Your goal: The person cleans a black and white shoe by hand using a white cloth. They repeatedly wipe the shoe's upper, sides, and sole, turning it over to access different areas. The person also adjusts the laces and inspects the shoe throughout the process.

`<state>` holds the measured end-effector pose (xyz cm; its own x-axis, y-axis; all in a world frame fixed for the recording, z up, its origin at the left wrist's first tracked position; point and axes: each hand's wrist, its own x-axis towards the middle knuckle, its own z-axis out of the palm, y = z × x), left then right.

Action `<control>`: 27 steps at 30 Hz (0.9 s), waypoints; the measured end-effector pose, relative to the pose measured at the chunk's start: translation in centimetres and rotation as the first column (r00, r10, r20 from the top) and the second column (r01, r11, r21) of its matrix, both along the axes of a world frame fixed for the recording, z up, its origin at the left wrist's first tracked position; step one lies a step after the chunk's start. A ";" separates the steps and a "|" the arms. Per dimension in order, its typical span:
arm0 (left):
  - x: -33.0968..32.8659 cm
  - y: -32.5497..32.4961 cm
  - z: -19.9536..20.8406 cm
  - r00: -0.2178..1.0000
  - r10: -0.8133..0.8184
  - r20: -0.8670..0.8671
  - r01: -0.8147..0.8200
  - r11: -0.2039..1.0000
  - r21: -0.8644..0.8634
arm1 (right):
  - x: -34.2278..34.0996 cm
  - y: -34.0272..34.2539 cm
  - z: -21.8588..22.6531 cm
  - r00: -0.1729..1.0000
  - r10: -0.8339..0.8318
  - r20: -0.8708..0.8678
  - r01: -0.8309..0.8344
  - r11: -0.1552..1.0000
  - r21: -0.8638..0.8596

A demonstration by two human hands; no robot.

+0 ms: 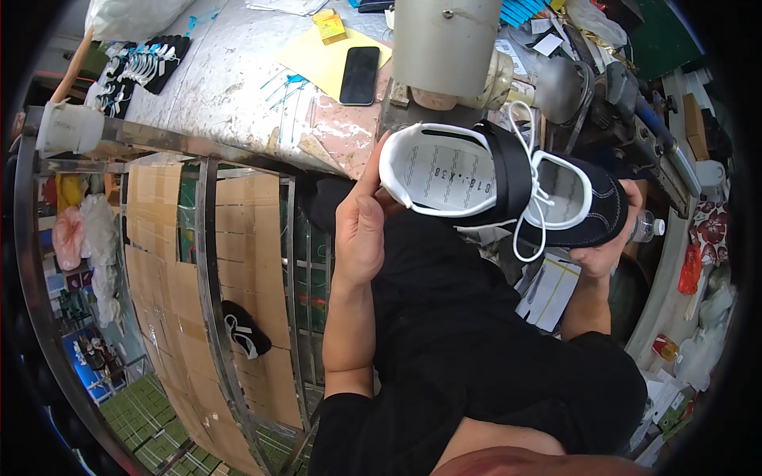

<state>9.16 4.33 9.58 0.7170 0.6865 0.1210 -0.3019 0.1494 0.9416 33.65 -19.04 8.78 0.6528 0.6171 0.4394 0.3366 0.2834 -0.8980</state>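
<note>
Both my hands hold up a black shoe upper point(512, 176) with white trim, a pale printed inside sole, a wide black strap across its middle and loose white laces point(536, 194). My left hand point(363, 226) grips the white-edged heel end at left, its fingers partly hidden behind it. At the stitched toe end, my right hand point(613, 238) is closed round the black material. The shoe upper is just below a pale cylindrical machine arm point(444, 47); whether they touch I cannot tell.
Up on the worn table point(230, 79) lie a black phone point(360, 75), a yellow sheet point(309, 57) and a small yellow box point(329, 28). Bundled shoe parts point(155, 65) sit far left. A metal rack with cardboard point(171, 309) stands left, bearing another black piece point(247, 329). Machine parts crowd the right.
</note>
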 end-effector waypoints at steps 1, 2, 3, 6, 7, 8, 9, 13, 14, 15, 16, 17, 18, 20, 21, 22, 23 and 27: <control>0.2 0.0 0.3 1.000 -0.014 0.018 0.014 1.000 -0.001 | 0.3 -0.3 0.0 1.000 -0.018 0.016 0.018 1.000 -0.001; 0.5 0.0 0.5 0.999 -0.027 0.037 0.027 1.000 0.001 | 0.5 -0.6 -0.1 0.999 -0.026 0.036 0.025 1.000 0.010; 0.7 -0.1 0.6 0.999 -0.021 0.038 0.021 1.000 0.007 | 0.7 -0.7 -0.2 0.998 -0.033 0.056 0.032 0.999 0.020; 1.4 0.2 0.7 0.998 -0.017 0.055 0.016 1.000 0.021 | 0.8 -1.0 -0.3 0.996 -0.043 0.075 0.041 0.999 0.030; 1.6 0.4 0.6 0.997 -0.023 0.072 0.022 1.000 0.022 | 0.8 -1.0 -0.3 0.996 -0.044 0.074 0.041 0.999 0.030; 1.8 0.6 0.7 0.996 -0.030 0.087 0.028 0.999 0.025 | 0.7 -0.9 -0.3 0.996 -0.039 0.083 0.037 0.999 0.021; 1.9 0.6 0.8 0.995 -0.019 0.101 0.017 1.000 0.016 | 0.6 -0.8 -0.2 0.995 -0.034 0.091 0.033 0.999 0.012; 1.8 1.0 0.8 0.995 0.024 0.102 -0.032 0.996 0.085 | 0.7 -0.4 -0.2 0.989 0.025 0.147 -0.031 0.999 0.042; 1.6 1.1 0.6 0.995 0.035 0.088 -0.046 0.991 0.127 | 0.6 -0.3 0.0 0.987 0.044 0.154 -0.047 0.999 0.018; 1.4 1.0 0.8 0.996 0.056 0.062 -0.064 0.989 0.133 | 0.5 -0.2 0.3 0.985 0.064 0.161 -0.064 0.998 -0.007; 1.4 1.0 1.0 0.996 0.055 0.074 -0.064 0.991 0.116 | 0.4 -0.2 0.5 0.982 0.085 0.167 -0.080 0.996 -0.032; 1.4 1.0 1.1 0.995 0.054 0.087 -0.063 0.993 0.098 | 0.4 -0.3 0.5 0.986 0.102 0.135 -0.093 0.993 -0.073; 1.4 0.9 1.1 0.994 0.055 0.099 -0.063 0.995 0.080 | 0.3 -0.3 0.4 0.988 0.119 0.102 -0.107 0.988 -0.113; 1.0 0.9 0.7 0.991 0.022 0.129 -0.015 0.998 -0.054 | 0.2 -0.4 0.2 0.989 0.127 0.076 -0.113 0.979 -0.173; 0.7 0.9 0.4 0.989 0.011 0.146 0.007 0.992 -0.122 | 0.1 -0.4 -0.1 0.989 0.121 0.083 -0.103 0.976 -0.193; 0.5 1.1 0.3 0.988 -0.009 0.157 0.020 0.998 -0.066 | 0.0 -0.3 -0.5 0.989 0.116 0.090 -0.094 0.972 -0.213; 0.3 1.5 0.0 0.986 -0.026 0.164 0.029 0.999 -0.020 | 0.0 -0.2 -0.7 0.985 0.128 0.117 -0.104 0.976 -0.190; -1.3 2.5 -1.5 0.974 -0.069 0.217 0.011 0.966 0.258 | -0.5 1.0 -1.8 0.916 0.020 0.400 0.067 0.977 -0.201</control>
